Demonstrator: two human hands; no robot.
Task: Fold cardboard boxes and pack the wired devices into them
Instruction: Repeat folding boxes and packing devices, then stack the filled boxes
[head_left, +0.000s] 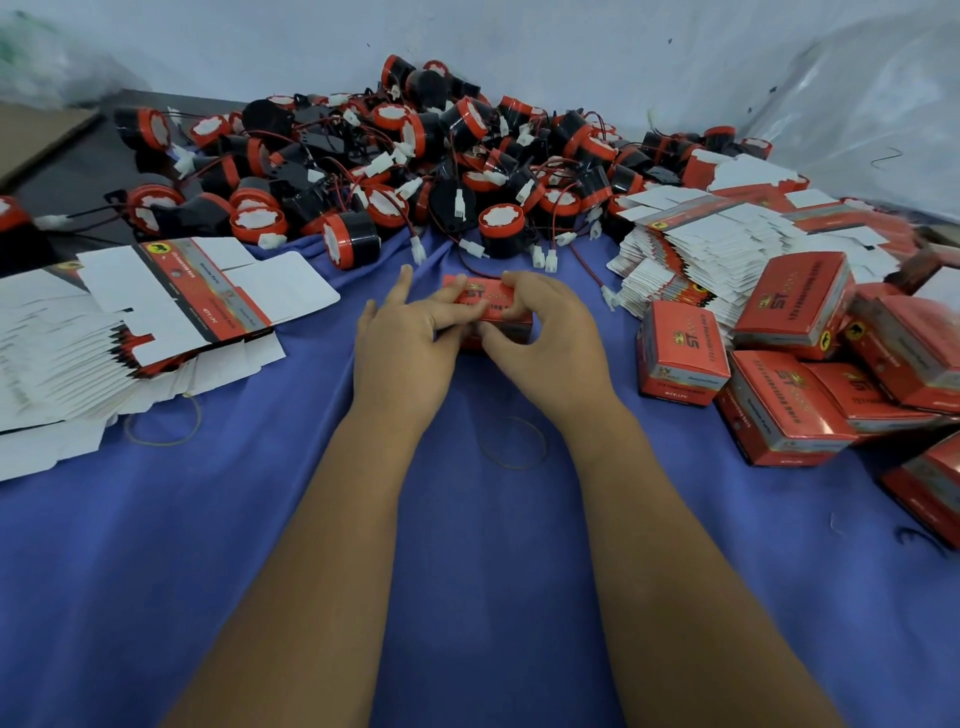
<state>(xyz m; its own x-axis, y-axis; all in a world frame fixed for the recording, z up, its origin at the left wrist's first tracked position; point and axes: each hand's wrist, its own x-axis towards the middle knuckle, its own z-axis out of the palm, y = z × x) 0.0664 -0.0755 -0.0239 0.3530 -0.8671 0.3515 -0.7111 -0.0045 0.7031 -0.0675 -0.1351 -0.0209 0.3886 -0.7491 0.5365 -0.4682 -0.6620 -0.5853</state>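
A small red cardboard box (485, 299) rests on the blue cloth at the centre, held between both hands. My left hand (402, 345) grips its left side with fingers laid over the top. My right hand (545, 332) curls over its right side and front. Much of the box is hidden under my fingers. Behind it lies a big heap of black-and-red round wired devices (415, 171) with white plugs. Flat unfolded box blanks are stacked at the left (156, 306) and at the right (717, 239).
Several folded red boxes (795, 353) are piled at the right. Two rubber bands lie on the blue cloth (467, 545), one at the left (163, 421) and one near my right wrist (511, 441). A plastic-covered wall stands behind the heap.
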